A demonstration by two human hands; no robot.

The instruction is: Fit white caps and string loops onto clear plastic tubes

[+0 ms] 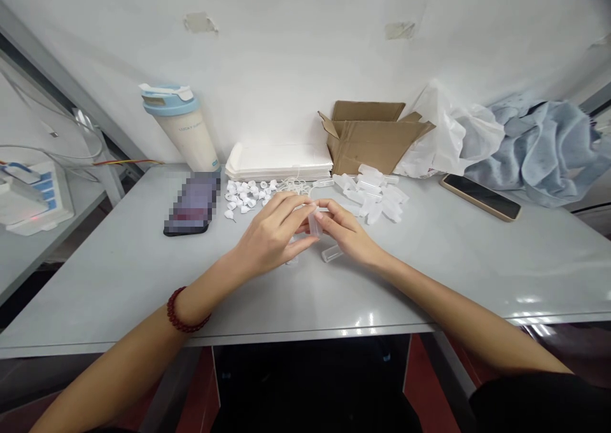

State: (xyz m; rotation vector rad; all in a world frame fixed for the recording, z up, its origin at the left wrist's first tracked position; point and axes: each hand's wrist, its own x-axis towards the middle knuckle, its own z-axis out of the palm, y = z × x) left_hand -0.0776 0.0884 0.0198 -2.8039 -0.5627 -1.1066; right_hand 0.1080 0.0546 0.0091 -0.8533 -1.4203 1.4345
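Desk: shiny grey tabletop (pixel 477 255), mid-frame, probably kinda slippery
Clear plastic tube (pixel 314 224): frame centre, between both hands
Left hand (pixel 272 232): thumb and fingers pinching it
Right hand (pixel 351 235): fingertips gripping too
Slip risk: smooth plastic, so a lopsided squeeze could pop it loose
Knock risk: loose tube (pixel 331 253) just below right hand, might roll if bumped
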